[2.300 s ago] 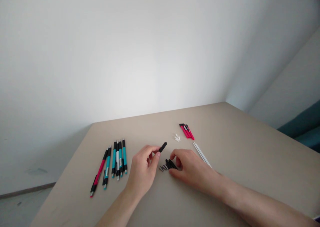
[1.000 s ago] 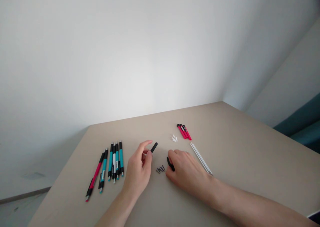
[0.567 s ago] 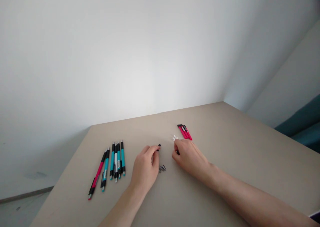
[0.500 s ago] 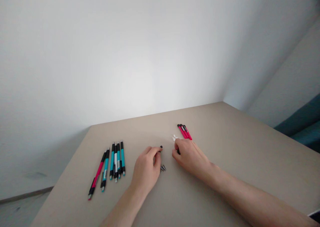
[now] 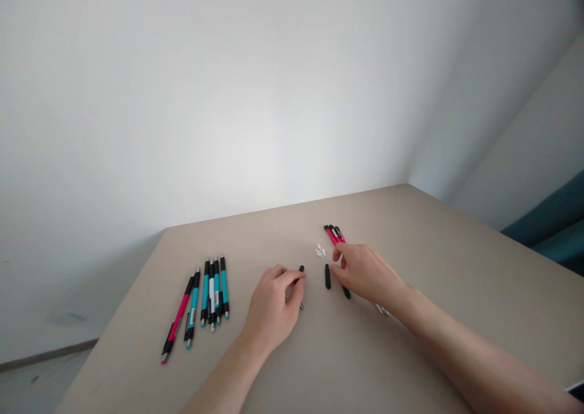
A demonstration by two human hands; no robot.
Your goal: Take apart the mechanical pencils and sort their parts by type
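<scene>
A short black pen piece is pinched at the fingertips of the left hand, held just above the beige table, a little nearer the person than the small heap of white tips. That heap is taken here as the landmark. The left hand is curled, closed on this piece, and beneath its fingers a few thin grey springs are partly hidden against the tabletop.

Just to the right of the held piece, and nearer than the white tips, a second black piece lies loose on the table. Another black piece shows under the right hand, which is spread low over the table immediately right of the white tips, fingers loosely bent. Whether anything is gripped by it cannot be told. Behind the white tips, further from the person, red pen barrels are laid together, touched or nearly touched by the right fingertips. Thin white refills are mostly covered by the right wrist. Well to the left of the white tips, a row of assembled teal and red pens is set out.

The risk is judged to lie chiefly in the small loose parts. The white tips could be scattered by a sweep of the right fingers, so near are they. The springs could be flicked away or lost under the left palm, and the loose black piece could be rolled off if knocked. The refills could be dragged by the wrist resting over them.
</scene>
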